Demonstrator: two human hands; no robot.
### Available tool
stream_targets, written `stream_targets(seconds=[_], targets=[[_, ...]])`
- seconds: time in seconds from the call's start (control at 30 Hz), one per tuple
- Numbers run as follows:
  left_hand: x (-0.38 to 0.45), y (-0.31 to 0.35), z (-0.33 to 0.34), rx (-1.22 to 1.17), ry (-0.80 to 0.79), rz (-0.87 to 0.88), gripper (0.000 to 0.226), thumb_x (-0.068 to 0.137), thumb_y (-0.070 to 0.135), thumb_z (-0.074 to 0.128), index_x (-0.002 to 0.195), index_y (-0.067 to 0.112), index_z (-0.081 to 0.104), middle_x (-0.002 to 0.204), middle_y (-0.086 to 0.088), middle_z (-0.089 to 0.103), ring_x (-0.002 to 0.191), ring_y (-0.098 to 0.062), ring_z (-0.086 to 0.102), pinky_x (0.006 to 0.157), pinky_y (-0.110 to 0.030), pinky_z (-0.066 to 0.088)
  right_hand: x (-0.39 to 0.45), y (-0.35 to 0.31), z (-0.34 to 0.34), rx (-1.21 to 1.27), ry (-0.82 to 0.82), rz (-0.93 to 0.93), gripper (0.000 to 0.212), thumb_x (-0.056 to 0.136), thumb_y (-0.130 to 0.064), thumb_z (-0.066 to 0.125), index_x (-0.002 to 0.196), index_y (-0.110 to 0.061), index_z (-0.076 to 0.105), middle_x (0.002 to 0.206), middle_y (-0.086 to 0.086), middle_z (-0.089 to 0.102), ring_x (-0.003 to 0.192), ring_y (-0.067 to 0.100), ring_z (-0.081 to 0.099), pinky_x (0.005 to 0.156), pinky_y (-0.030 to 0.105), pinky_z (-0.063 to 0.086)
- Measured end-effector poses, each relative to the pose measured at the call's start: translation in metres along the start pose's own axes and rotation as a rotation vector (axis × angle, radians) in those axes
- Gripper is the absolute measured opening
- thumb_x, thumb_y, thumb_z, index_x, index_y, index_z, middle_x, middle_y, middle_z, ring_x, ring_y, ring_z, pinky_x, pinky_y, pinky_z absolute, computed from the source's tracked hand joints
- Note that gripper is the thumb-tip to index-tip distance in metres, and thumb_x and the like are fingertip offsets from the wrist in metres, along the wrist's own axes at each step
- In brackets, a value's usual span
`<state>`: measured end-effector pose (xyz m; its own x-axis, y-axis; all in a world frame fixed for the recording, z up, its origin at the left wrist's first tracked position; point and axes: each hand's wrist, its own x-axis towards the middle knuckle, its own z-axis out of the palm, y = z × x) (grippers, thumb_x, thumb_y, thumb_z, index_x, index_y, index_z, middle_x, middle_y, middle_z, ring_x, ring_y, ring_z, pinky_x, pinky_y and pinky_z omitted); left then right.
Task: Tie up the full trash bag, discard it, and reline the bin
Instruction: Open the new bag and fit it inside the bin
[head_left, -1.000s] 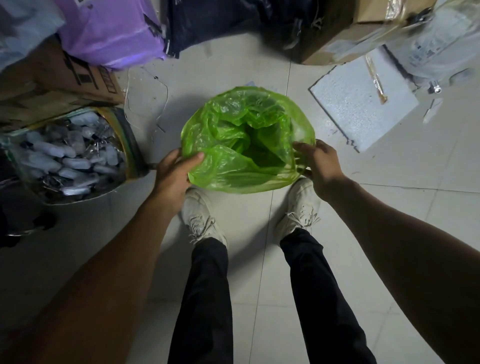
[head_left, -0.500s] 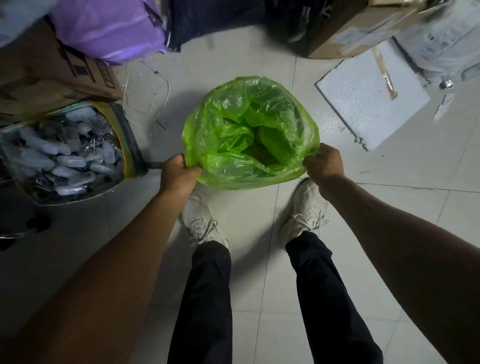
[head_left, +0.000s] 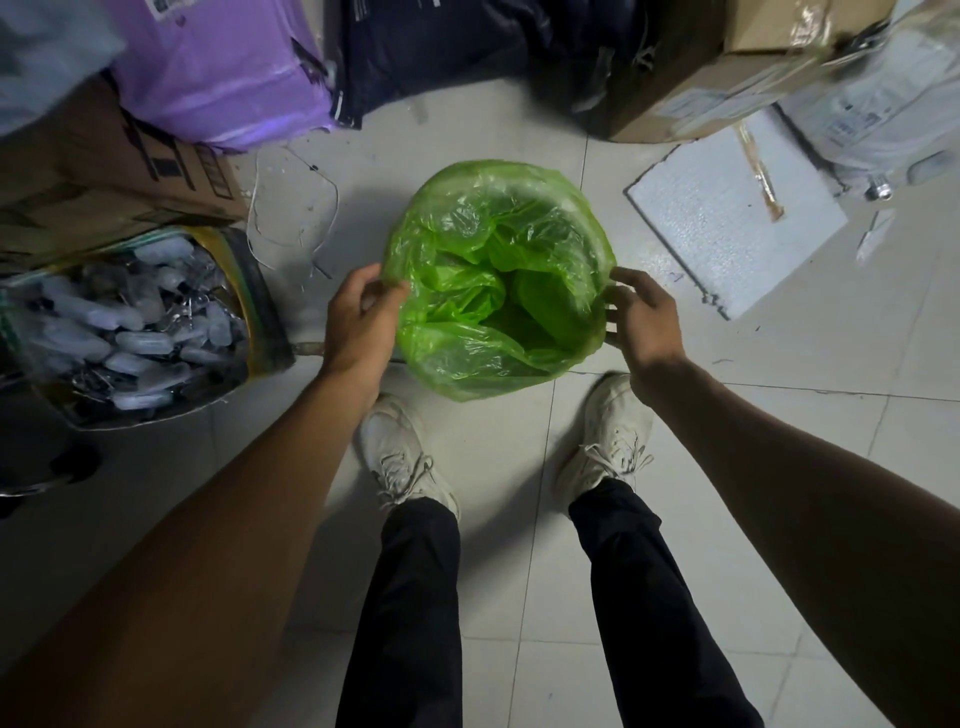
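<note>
The left hand (head_left: 358, 317) is pinched on the rim of a green bag (head_left: 457, 358). Opposite, the right hand (head_left: 644, 317) is held open, fingertips just beside the rim.

Left of bin (head_left: 498, 280): blocked by bottle-filled sack (head_left: 140, 322).
Far side: open floor (head_left: 467, 130).
Right: foam slab (head_left: 727, 218) nearby.

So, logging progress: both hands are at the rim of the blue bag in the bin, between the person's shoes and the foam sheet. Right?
Not quite: the bag is green, as the head view shows. Left hand and right hand are at its rim.
</note>
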<state>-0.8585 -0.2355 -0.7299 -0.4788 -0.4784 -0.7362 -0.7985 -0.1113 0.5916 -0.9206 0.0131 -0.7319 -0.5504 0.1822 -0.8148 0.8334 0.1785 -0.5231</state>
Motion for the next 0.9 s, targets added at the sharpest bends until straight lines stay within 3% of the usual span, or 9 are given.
stream_targets(seconds=[0.1,0.2,0.27,0.37,0.53,0.6,0.7,0.77,0.9], targets=[[0.005,-0.003,0.004,0.201,-0.094,0.060,0.026,0.074,0.032,0.065,0.100,0.031,0.064,0.096,0.004,0.073,0.086,-0.017,0.069,0.080,-0.043,0.058,0.000,-0.009,0.007,0.005,-0.090,0.007,0.025,0.095,-0.016,0.044,0.096,-0.018,0.068,0.097,0.011,0.069,0.089,0.024,0.065,0.080,0.038,0.055],[0.007,-0.006,0.004,0.373,-0.087,0.109,0.029,0.073,0.029,0.065,0.101,0.032,0.059,0.095,0.004,0.072,0.088,-0.021,0.069,0.082,-0.045,0.057,0.002,-0.008,0.011,-0.154,-0.040,0.003,0.025,0.094,-0.025,0.043,0.089,-0.020,0.068,0.090,0.005,0.068,0.089,0.025,0.064,0.084,0.038,0.053],[0.005,-0.004,0.003,0.430,-0.070,0.121,0.027,0.076,0.022,0.065,0.102,0.028,0.060,0.096,0.002,0.071,0.088,-0.023,0.067,0.082,-0.042,0.056,0.002,-0.002,0.009,-0.431,0.071,-0.120,0.029,0.091,-0.034,0.049,0.109,-0.018,0.065,0.106,0.008,0.067,0.098,0.026,0.063,0.084,0.033,0.050],[0.003,-0.003,0.001,0.515,-0.032,0.180,0.035,0.075,0.020,0.067,0.109,0.022,0.058,0.105,-0.004,0.068,0.094,-0.026,0.064,0.083,-0.039,0.054,-0.009,-0.002,0.008,-0.732,0.241,-0.534,0.037,0.085,-0.029,0.056,0.119,-0.015,0.056,0.119,0.011,0.055,0.109,0.028,0.051,0.084,0.031,0.041],[0.009,0.002,0.003,0.499,0.037,0.274,0.062,0.072,0.016,0.071,0.129,0.027,0.049,0.126,-0.004,0.057,0.112,-0.023,0.058,0.095,-0.039,0.050,-0.025,-0.010,0.050,-0.886,-0.137,-0.919,0.041,0.079,-0.018,0.059,0.119,-0.013,0.060,0.113,0.012,0.059,0.104,0.033,0.054,0.079,0.036,0.051],[0.013,0.008,0.004,0.493,0.015,0.339,0.066,0.074,0.012,0.070,0.134,0.028,0.047,0.129,-0.004,0.055,0.117,-0.022,0.056,0.100,-0.037,0.047,-0.020,-0.009,0.071,-1.091,-0.267,-0.936,0.056,0.079,-0.023,0.058,0.135,-0.019,0.051,0.127,0.013,0.057,0.115,0.037,0.051,0.091,0.044,0.051],[0.018,0.019,0.005,0.572,-0.085,0.405,0.074,0.080,0.006,0.067,0.143,0.031,0.039,0.136,-0.004,0.051,0.124,-0.021,0.052,0.106,-0.029,0.041,-0.005,-0.009,0.088,-1.372,-0.346,-0.777,0.078,0.085,-0.046,0.057,0.152,-0.035,0.017,0.160,0.013,0.017,0.148,0.035,0.012,0.115,0.053,0.025],[0.022,0.025,0.007,0.643,-0.142,0.430,0.079,0.083,0.003,0.065,0.147,0.036,0.032,0.140,-0.004,0.047,0.128,-0.021,0.048,0.105,-0.024,0.036,0.005,-0.007,0.090,-1.438,-0.350,-0.716,0.090,0.082,-0.064,0.053,0.151,-0.040,0.001,0.163,0.010,-0.001,0.150,0.033,-0.005,0.116,0.056,0.015],[0.026,0.030,0.008,0.732,-0.212,0.464,0.086,0.086,-0.006,0.057,0.150,0.041,0.024,0.137,-0.002,0.044,0.123,-0.020,0.051,0.097,-0.020,0.036,0.018,-0.005,0.088,-1.479,-0.335,-0.681,0.107,0.071,-0.076,0.056,0.149,-0.044,-0.010,0.163,0.008,-0.006,0.149,0.034,-0.005,0.114,0.058,0.016]])
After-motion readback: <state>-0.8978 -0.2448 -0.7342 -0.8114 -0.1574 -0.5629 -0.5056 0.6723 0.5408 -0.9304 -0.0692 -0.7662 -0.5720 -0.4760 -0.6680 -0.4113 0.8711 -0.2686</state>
